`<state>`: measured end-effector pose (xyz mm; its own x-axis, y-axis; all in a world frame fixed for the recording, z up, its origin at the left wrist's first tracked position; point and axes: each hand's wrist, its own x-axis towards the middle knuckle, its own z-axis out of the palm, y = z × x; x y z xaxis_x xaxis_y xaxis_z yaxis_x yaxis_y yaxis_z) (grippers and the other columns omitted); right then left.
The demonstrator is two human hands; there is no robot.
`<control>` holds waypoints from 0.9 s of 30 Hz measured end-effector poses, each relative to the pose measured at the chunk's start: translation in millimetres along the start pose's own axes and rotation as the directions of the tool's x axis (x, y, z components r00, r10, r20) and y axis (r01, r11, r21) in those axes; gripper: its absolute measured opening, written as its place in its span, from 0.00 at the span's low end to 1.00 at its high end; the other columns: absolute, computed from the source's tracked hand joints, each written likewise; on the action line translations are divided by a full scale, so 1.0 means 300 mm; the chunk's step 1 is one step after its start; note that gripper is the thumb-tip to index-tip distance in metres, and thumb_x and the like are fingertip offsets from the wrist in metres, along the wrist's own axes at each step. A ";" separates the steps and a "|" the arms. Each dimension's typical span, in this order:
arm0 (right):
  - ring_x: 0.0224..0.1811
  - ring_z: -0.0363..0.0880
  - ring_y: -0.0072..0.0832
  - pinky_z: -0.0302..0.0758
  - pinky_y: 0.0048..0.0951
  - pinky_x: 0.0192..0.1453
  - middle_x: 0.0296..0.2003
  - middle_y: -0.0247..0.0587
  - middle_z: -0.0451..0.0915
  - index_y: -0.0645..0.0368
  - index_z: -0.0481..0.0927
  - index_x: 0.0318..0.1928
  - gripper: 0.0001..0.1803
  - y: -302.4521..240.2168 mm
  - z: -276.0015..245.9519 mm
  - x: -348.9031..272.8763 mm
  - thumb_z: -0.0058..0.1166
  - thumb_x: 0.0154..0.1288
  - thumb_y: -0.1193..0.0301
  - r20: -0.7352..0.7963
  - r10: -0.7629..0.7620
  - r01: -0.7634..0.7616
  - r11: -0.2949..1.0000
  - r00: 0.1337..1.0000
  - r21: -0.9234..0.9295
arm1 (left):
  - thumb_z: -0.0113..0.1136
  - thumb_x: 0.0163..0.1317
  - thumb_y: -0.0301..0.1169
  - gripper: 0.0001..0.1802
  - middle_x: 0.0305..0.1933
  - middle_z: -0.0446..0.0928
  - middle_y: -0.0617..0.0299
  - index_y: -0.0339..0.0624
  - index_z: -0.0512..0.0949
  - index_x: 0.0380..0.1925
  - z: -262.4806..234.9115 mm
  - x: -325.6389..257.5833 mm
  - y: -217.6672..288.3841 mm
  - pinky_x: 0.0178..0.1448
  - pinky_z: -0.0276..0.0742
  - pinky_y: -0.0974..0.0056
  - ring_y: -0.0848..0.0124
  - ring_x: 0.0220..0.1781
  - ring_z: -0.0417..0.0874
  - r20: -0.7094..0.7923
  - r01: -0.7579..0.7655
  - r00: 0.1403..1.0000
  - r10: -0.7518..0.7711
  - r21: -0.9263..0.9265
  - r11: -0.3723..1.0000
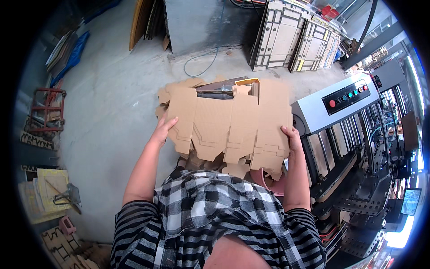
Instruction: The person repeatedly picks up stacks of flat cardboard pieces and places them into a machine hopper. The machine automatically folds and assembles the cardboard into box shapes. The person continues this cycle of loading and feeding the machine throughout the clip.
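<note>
A flat die-cut cardboard box blank [212, 121], brown with slots, flaps and crease lines, spans the space in front of me. My left hand [165, 130] grips its left edge, thumb on top and fingers hidden beneath. On the opposite edge, my right hand [293, 140] holds it the same way. Whether one sheet or several lie in my hands I cannot tell. Behind and under the blank, more cut cardboard [168, 93] sticks out, along with a yellow-edged piece [247, 81].
Close on my right stands a machine with a grey control box [333, 105] bearing coloured buttons. Cutting-die boards [280, 33] lean at the back. A thin hose [201, 71] lies on the floor. A red metal frame [47, 110] is at far left; something pink [278, 186] shows below the blank.
</note>
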<state>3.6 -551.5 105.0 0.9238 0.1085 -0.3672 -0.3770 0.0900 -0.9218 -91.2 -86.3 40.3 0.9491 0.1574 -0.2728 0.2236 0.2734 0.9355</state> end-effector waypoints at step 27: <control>0.41 0.77 0.29 0.75 0.32 0.48 0.39 0.34 0.78 0.62 0.76 0.48 0.34 0.013 -0.020 0.144 0.67 0.30 0.74 0.137 -0.367 0.366 0.930 0.920 0.032 | 0.75 0.40 0.29 0.62 0.73 0.54 0.57 0.48 0.45 0.73 -0.028 0.047 0.164 0.75 0.50 0.57 0.62 0.74 0.54 0.192 -0.479 0.873 0.448 0.169 0.861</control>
<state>42.7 -552.3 84.8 0.9792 0.2020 0.0170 -0.0150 0.1555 -0.9877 -68.7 -62.7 80.6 0.9714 0.0778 0.2243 -0.2249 -0.0006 0.9744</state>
